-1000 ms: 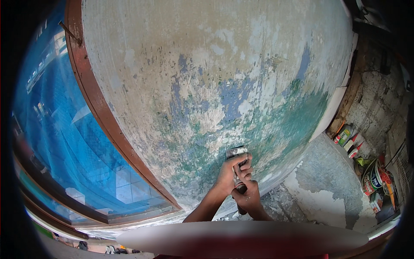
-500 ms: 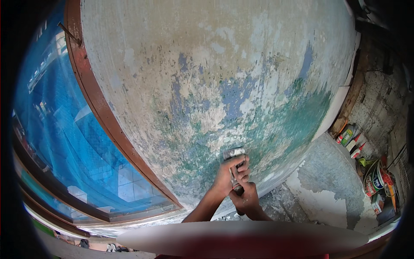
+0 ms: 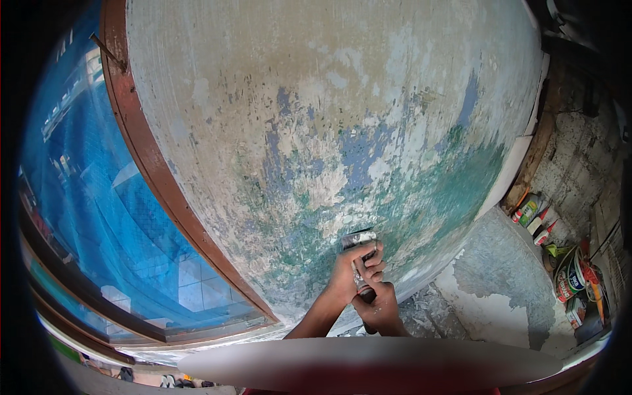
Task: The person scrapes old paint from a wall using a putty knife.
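A scraper with a wide, dust-covered metal head is pressed against the patchy wall, where green, bluish and pale layers show. My left hand is closed round the scraper near its head, fingers curled over the shaft. Lower down, my right hand grips the dark handle, whose end pokes out below it. The blade's edge touches the wall low in its flaked green area. My fingers hide part of the shaft.
Left of the wall runs a brown wooden frame beside glass with blue sheeting behind. Paint flakes litter the floor below. At the right stand a paint can, several bottles and other supplies.
The scraper and both hands have shifted slightly down and to the right, and the blade looks more tilted. Both hands keep their grip.
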Available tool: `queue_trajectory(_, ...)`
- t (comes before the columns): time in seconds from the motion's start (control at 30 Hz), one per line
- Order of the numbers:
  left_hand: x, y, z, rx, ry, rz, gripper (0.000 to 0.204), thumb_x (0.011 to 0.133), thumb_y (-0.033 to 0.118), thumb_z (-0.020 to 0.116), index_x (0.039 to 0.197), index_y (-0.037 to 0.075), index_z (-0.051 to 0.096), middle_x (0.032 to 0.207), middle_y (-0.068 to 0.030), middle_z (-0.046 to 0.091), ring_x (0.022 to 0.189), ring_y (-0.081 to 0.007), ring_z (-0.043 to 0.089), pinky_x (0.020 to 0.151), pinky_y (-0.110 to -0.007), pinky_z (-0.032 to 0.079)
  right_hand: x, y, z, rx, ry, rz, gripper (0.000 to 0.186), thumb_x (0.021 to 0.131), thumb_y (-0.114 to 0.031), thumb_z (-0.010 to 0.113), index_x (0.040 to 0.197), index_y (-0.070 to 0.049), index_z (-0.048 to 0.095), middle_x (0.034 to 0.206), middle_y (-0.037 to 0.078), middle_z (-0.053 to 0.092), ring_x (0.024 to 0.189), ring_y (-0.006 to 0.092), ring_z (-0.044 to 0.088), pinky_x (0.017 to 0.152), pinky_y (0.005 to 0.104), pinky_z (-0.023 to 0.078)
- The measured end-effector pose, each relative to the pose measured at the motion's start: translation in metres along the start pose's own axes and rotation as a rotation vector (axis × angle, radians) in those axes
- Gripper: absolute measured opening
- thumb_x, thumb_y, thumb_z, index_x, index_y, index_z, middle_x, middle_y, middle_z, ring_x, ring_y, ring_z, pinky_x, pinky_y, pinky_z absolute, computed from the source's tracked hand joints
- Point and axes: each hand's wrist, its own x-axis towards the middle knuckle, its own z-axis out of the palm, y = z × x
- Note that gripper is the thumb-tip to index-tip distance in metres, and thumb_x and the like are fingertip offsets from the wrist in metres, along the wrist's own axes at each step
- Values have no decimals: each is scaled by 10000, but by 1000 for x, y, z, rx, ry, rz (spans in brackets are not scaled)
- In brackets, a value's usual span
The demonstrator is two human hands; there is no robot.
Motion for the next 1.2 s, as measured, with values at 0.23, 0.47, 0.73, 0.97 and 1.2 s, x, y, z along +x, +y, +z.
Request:
queue_trajectory(0.23,1,5,5,28,31,-26,203,835,221,557,906,32,539,613,21,357,515,-96,339,514,-268,325,2,-1,5,20,81,-39,482,641,9,623,1119,-15,569,518,101,506,430,268,533,440,332,399)
queue_trajectory(0.47,1,2,-4,21,-42,-23,220,852,229,557,942,29,543,613,21,367,516,-93,348,493,-253,316,-3,4,4,76,43,-17,227,689,-6,614,907,3,549,529,110,510,440,237,542,446,331,397)
queue_trajectory(0.73,-6,-5,-16,90,19,-77,471,931,355,471,1186,-41,479,824,-105,569,693,-191,560,706,-328,490,-48,-2,13,676,-53,308,581,888,-35,485,1393,-16,198,817,77,574,484,89,505,426,218,418)
queue_trajectory(0.97,-14,-8,1,248,86,204,558,948,453,391,1197,-38,479,1048,-187,602,967,-261,614,809,-356,500,-31,0,14,581,-25,266,650,920,-58,438,1440,-32,49,798,69,545,466,77,464,424,215,412)
queue_trajectory(1.2,-12,-4,-6,222,26,192,549,938,479,404,1085,-39,512,831,-165,628,646,-188,569,620,-321,487,-33,9,26,324,42,202,471,922,-75,441,1346,4,251,662,15,501,454,60,442,396,215,384)
